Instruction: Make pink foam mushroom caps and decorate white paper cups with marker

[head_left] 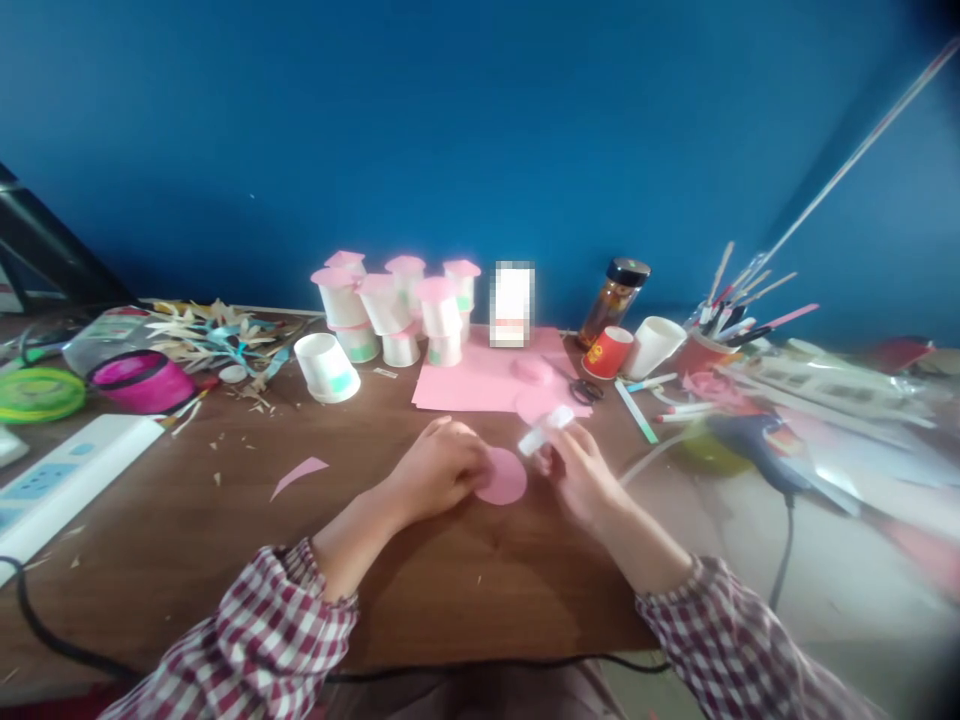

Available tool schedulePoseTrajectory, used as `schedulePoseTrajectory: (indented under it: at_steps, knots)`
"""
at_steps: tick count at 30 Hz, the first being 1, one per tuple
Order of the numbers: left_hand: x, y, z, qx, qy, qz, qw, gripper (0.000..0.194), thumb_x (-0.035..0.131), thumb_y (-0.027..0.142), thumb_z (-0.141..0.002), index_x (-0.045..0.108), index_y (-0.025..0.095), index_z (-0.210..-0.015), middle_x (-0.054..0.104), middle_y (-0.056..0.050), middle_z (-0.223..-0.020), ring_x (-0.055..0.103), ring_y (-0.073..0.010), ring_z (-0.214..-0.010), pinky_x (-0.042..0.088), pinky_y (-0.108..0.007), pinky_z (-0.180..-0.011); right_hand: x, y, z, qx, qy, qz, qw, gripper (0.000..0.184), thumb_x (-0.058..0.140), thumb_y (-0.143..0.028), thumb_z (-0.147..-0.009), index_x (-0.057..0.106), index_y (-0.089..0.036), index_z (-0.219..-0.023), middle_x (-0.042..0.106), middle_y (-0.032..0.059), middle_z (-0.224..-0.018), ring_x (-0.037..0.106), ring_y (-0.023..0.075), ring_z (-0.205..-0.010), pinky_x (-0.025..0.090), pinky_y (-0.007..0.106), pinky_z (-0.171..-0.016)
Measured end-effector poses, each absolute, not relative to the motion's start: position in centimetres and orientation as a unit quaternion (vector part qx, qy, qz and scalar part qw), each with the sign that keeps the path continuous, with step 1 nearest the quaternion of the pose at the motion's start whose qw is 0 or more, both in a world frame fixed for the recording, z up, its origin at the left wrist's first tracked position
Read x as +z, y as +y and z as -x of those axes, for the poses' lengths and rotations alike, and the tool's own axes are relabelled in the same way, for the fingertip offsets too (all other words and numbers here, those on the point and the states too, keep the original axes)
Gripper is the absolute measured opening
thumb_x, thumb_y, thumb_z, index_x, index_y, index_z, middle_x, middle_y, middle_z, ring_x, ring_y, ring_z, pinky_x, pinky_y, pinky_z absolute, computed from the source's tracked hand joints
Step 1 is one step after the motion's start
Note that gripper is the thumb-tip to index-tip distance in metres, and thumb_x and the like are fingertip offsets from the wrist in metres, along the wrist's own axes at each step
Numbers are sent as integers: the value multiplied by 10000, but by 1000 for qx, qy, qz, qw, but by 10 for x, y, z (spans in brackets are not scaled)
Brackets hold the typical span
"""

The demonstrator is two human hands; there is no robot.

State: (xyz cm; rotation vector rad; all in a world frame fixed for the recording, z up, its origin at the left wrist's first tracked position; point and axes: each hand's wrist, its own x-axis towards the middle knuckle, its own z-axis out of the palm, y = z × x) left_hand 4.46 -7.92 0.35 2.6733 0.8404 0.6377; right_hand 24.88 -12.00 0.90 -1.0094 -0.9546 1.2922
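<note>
My left hand (448,463) is closed, with its fingertips on the left edge of a pink paper circle (504,478). The circle lies low at the middle of the table. To its right, my right hand (579,465) is closed round a short white tube (545,431), which looks like a glue stick and is slightly blurred. The tube is tilted and sits just above and right of the circle. Behind it, another pink circle (534,404) lies at the front edge of a stack of pink paper sheets (457,390). Scissors (586,391) rest on the right side of those sheets.
Stacked paper cups with pink tops (379,305) stand at the back, beside a single white cup (326,368). A bottle (615,300), a red cup (607,353), a pen holder (703,357) and a glue gun (757,450) are on the right. A power strip (67,475) lies left.
</note>
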Motion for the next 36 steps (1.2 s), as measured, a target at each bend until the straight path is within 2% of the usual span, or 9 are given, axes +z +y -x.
schedulePoseTrajectory:
  at_steps: [4,8,10,12,16,20,24,29,36]
  knots:
    - [1,-78,-46,215,291,-920,153,172,573,199,-789,699,294,-859,683,-14,-951,572,-209,-994,366,-402,-949,12,-136,-250,436,-572,482,501,189,597,-374,-822,588,-193,-766,553,-16,-632,455,112,-548,363,240,-518]
    - [-3,-76,-44,177,283,-932,144,329,499,103,-803,677,337,-950,638,6,-1139,491,-235,-1143,273,-497,-1020,13,-141,-250,352,-641,505,458,165,574,-355,-840,593,-197,-796,638,16,-729,548,160,-657,413,269,-611]
    - [-3,-76,-43,166,285,-935,131,393,480,59,-783,675,343,-972,608,2,-1179,475,-234,-1144,282,-489,-1013,13,-141,-248,341,-648,515,446,146,570,-344,-843,586,-202,-816,635,8,-721,549,154,-645,414,264,-609]
    - [-1,-77,-43,165,290,-934,126,405,476,52,-773,685,342,-964,613,-15,-1108,494,-222,-1076,339,-441,-965,12,-141,-247,336,-657,518,434,136,574,-335,-840,584,-202,-813,631,3,-715,545,149,-631,413,260,-604]
    - [4,-82,-44,188,292,-927,141,244,544,161,-777,701,310,-891,606,-31,-958,508,-213,-957,391,-382,-879,9,-142,-245,337,-670,513,418,131,590,-330,-826,595,-202,-802,643,8,-713,548,151,-618,411,259,-593]
    - [5,-84,-43,199,283,-924,162,165,574,214,-766,692,284,-857,594,-31,-969,511,-204,-954,398,-358,-864,9,-144,-243,326,-680,516,406,125,591,-329,-825,597,-205,-804,648,5,-704,552,151,-610,415,262,-599]
    - [4,-82,-43,201,285,-920,181,207,561,178,-758,678,279,-896,605,-29,-958,523,-201,-950,401,-358,-860,9,-144,-242,330,-686,508,403,129,591,-320,-825,600,-203,-771,651,10,-707,554,154,-612,418,265,-613]
    - [4,-80,-44,198,274,-921,194,142,570,179,-749,681,232,-820,626,-41,-914,551,-204,-918,409,-356,-844,6,-145,-241,303,-709,517,371,123,583,-315,-827,602,-202,-784,637,5,-701,548,150,-609,402,257,-593]
    - [1,-80,-43,218,294,-904,220,211,581,266,-776,684,254,-960,627,-55,-926,563,-205,-920,425,-370,-838,0,-144,-236,304,-729,499,356,149,589,-334,-827,632,-209,-896,669,7,-760,584,163,-653,419,258,-629]
